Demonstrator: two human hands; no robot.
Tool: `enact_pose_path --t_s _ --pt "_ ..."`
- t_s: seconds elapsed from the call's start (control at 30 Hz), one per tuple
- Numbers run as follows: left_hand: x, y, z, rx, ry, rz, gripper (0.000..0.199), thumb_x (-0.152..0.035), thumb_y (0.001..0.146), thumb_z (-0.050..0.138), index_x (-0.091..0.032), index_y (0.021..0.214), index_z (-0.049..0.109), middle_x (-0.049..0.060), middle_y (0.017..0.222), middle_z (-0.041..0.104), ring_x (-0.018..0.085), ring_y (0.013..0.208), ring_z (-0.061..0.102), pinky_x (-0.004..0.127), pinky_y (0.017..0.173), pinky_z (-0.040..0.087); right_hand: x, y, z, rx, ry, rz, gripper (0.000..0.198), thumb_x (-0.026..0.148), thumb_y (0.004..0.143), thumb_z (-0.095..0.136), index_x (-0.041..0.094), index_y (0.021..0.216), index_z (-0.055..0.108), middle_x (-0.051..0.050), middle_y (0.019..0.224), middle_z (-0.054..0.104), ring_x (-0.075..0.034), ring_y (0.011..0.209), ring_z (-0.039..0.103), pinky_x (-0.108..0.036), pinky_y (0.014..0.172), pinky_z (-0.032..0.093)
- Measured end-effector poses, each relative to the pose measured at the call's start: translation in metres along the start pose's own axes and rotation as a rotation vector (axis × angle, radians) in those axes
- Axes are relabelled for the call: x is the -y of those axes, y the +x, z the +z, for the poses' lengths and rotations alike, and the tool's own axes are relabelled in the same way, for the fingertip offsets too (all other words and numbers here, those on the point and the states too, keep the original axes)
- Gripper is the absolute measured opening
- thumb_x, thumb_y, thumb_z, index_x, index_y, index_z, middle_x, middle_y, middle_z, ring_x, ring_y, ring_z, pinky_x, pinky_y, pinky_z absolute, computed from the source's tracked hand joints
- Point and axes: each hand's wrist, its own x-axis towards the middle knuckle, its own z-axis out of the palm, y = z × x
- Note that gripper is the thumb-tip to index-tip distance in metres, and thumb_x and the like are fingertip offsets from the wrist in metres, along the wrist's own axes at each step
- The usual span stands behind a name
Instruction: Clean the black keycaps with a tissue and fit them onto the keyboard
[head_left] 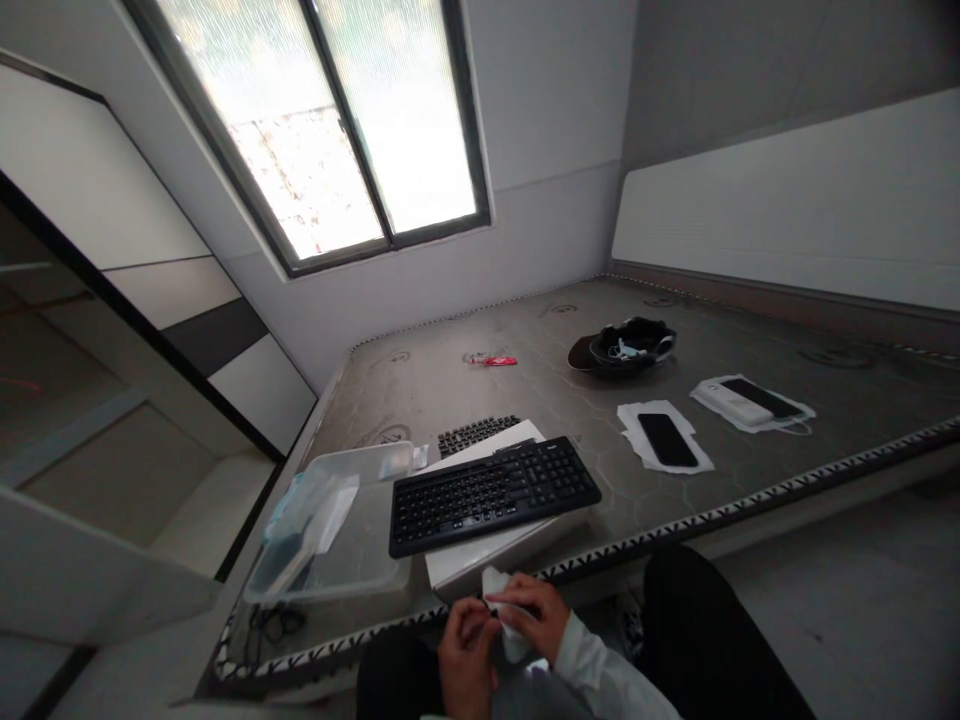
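Observation:
Low in the view, in front of the mattress edge, both my hands are close together with fingers pinched. My right hand [541,612] grips a crumpled white tissue [516,642], part of which sticks up above the fingers. Beside it my left hand [466,650] is closed, fingertips meeting the right hand's near a tiny dark piece too small to name. Just beyond them a black keyboard [495,494] lies aslant on a white box [480,552]. Some of its keys look uneven, though dim light hides the detail.
Left stands a clear plastic bin [352,580] with papers inside, near a black cable [277,625]. Behind the box lies another keyboard-like key panel [477,434]. Farther off are a red packet [499,361], a dark cap [592,355], and a phone [667,440] on white paper.

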Motion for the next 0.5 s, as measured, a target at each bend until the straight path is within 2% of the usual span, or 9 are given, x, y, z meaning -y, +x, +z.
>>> enact_pose_path --t_s 0.1,0.2,0.27,0.37,0.5 --pt "0.003 0.009 -0.002 0.124 -0.092 -0.111 0.054 -0.058 0.055 0.075 -0.02 0.084 0.05 -0.006 0.057 0.06 0.002 0.022 0.033 0.012 0.024 0.021 0.002 0.001 -0.004 0.065 -0.04 -0.023 0.044 0.055 0.076 0.058 0.025 0.105 0.071 -0.008 0.081 0.065 -0.022 0.076 0.062 -0.034 0.069 0.048" --pt "0.008 0.013 -0.004 0.199 -0.147 -0.127 0.05 -0.057 0.059 0.073 -0.02 0.077 0.046 -0.009 0.05 0.054 0.0 0.022 0.03 0.01 0.025 0.017 -0.001 0.0 -0.005 0.061 -0.089 -0.002 0.05 0.059 0.071 0.062 0.023 0.105 0.071 -0.008 0.077 0.065 -0.022 0.072 0.061 -0.033 0.065 0.047" --pt "0.01 0.013 -0.004 0.235 -0.166 -0.133 0.047 -0.056 0.062 0.073 -0.019 0.073 0.045 -0.008 0.052 0.055 -0.001 0.023 0.028 0.01 0.026 0.015 -0.002 -0.001 -0.004 0.054 -0.099 0.014 0.05 0.06 0.071 0.061 0.023 0.102 0.072 -0.008 0.074 0.066 -0.021 0.069 0.062 -0.032 0.063 0.046" --pt "0.009 0.01 -0.005 0.247 -0.184 -0.141 0.045 -0.053 0.062 0.074 -0.017 0.074 0.049 -0.005 0.056 0.059 -0.002 0.026 0.028 0.011 0.027 0.015 -0.003 -0.001 -0.004 0.068 -0.073 0.013 0.048 0.061 0.075 0.056 0.023 0.1 0.073 -0.008 0.075 0.068 -0.021 0.07 0.063 -0.031 0.064 0.046" --pt "0.006 0.008 -0.005 0.201 -0.164 -0.139 0.046 -0.053 0.057 0.077 -0.014 0.07 0.055 -0.005 0.046 0.054 -0.001 0.026 0.027 0.012 0.028 0.016 -0.004 0.0 -0.003 0.041 -0.081 0.017 0.047 0.06 0.079 0.052 0.022 0.089 0.076 -0.008 0.07 0.069 -0.02 0.067 0.063 -0.03 0.062 0.045"
